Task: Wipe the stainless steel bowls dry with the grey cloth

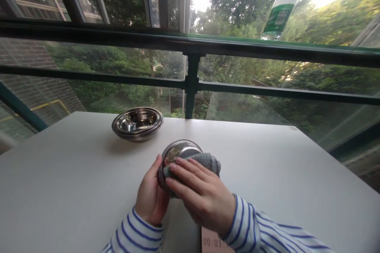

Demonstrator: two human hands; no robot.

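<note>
A shiny metal bowl (181,148) is tilted above the white table, its rounded underside facing up toward me. My left hand (152,189) grips its left rim, thumb on the near side and the other fingers hidden behind. Across the bowl's surface my right hand (202,193) presses a grey-green cloth (209,162), fingers stretched over it. The cloth bunches out past the bowl on the right.
Several stacked metal bowls (138,124) stand at the far left of the white table (267,174). A device showing a timer (212,242) lies near my right wrist. Beyond the table run dark green railings (191,75), with a plastic bottle (280,14) on the top rail.
</note>
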